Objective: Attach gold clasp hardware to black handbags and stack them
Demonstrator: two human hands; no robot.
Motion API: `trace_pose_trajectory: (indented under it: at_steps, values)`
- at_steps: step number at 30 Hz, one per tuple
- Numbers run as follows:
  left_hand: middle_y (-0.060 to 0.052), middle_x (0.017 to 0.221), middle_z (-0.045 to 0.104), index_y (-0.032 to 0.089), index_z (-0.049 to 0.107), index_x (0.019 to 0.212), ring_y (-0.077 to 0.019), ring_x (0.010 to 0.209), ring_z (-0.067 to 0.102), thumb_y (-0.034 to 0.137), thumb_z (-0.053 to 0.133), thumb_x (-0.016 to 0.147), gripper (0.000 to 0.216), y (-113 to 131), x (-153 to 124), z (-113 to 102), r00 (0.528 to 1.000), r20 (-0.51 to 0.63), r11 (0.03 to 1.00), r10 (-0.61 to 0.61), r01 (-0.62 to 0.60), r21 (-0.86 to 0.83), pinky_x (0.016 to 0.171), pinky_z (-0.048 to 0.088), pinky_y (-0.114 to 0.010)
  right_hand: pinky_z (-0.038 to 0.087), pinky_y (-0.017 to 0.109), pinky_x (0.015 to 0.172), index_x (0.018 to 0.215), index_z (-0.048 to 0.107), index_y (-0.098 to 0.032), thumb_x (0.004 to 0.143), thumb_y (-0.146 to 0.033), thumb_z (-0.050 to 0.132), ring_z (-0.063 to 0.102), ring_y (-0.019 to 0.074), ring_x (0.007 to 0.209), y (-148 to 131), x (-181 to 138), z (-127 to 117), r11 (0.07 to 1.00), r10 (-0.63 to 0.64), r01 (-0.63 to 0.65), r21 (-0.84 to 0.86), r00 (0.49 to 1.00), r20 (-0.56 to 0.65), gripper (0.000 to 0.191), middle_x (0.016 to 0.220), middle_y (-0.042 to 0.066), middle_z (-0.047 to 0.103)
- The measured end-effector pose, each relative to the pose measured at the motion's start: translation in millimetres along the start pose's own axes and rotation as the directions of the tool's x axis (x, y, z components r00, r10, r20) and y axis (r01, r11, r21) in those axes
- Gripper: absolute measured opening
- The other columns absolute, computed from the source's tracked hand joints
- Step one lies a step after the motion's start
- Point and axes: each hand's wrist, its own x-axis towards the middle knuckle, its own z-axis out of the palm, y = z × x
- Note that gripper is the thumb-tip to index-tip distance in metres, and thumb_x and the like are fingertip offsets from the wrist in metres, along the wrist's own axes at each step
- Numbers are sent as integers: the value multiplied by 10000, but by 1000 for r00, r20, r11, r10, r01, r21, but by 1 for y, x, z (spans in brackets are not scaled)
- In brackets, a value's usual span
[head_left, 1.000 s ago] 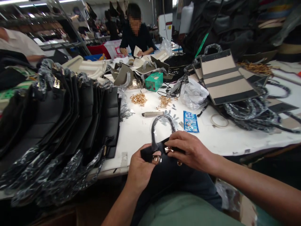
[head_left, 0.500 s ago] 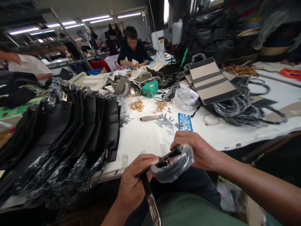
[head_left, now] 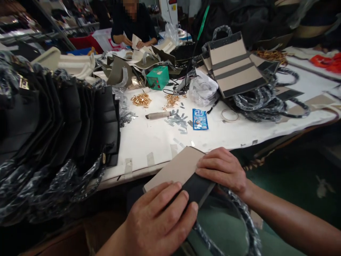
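A flat bag panel (head_left: 178,170), tan with a black band, lies across my lap at the table's near edge. My left hand (head_left: 160,222) rests on its near end, fingers laid flat over the black band. My right hand (head_left: 222,170) presses on the panel's right side with curled fingers. A plastic-wrapped black handle (head_left: 241,217) curves down from under my right wrist.
A row of black bags (head_left: 53,121) in plastic fills the left of the white table (head_left: 149,138). Gold hardware (head_left: 140,100), a wooden-handled tool (head_left: 157,115), metal clips, a blue packet (head_left: 199,119), a green box (head_left: 158,77) and more tan panels (head_left: 234,65) lie beyond. A person sits at the far end.
The bag piece has been turned over, from its black side with wrapped handle up to its flat tan side. Both hands now press on it. My view has tilted down.
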Motion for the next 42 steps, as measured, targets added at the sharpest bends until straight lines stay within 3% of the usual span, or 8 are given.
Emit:
trace_pose_trajectory:
  at_steps: [12,18,20,23,25,27,30,42]
  values:
    - [-43,1049,734,173,716,1098,-223,1080,645,147,670,845,258,4,5,0,998,53,999,43,-43,-10,998,541,-383,472,408,798,1061,708,-168,989,-359,475,644,242,980,-1,-15,5,999,43,-43,-5,996,-76,309,996,118,729]
    - [-80,1032,736,146,698,1082,-191,1054,652,100,605,876,230,-13,6,-10,970,-29,946,-240,227,-232,920,558,-311,452,396,866,1021,712,-204,901,-371,621,654,228,963,7,17,2,998,43,-44,54,999,24,225,981,78,736]
    - [-56,1004,736,184,694,1049,-161,941,684,107,631,859,215,-21,8,-15,881,0,827,-474,445,-344,837,570,-263,456,348,833,968,724,-213,855,-350,689,665,194,871,10,39,-1,983,102,-115,141,990,99,181,921,55,737]
    - [-6,917,745,220,698,984,-140,793,694,197,742,784,206,-32,13,-18,558,89,476,-825,771,-423,729,561,-216,465,264,696,896,737,-196,833,-352,711,645,151,714,12,72,-3,893,251,-330,305,929,271,170,782,20,718]
    - [-1,855,743,200,697,956,-148,735,681,277,787,734,252,-38,16,-17,357,140,247,-923,834,-494,672,549,-215,451,222,600,894,740,-185,829,-370,705,633,145,680,13,86,-3,784,333,-495,375,845,418,199,760,2,710]
    - [7,777,720,175,692,924,-148,687,656,295,808,690,287,-43,16,-12,261,184,114,-948,814,-570,629,528,-213,432,198,551,912,746,-182,821,-374,706,623,139,672,14,93,0,692,352,-598,405,769,534,216,769,-13,708]
    - [33,704,676,162,686,854,-130,650,612,218,819,642,256,-47,14,-5,231,206,71,-951,810,-582,602,484,-192,433,189,573,918,756,-176,810,-357,716,602,129,679,18,95,3,655,323,-625,424,739,591,214,764,-24,696]
    - [50,696,690,187,694,819,-127,650,616,182,800,649,200,-48,11,1,259,180,162,-949,891,-424,615,468,-184,462,213,640,892,759,-156,814,-397,721,603,149,729,30,89,16,632,286,-641,435,715,638,257,752,-14,685]
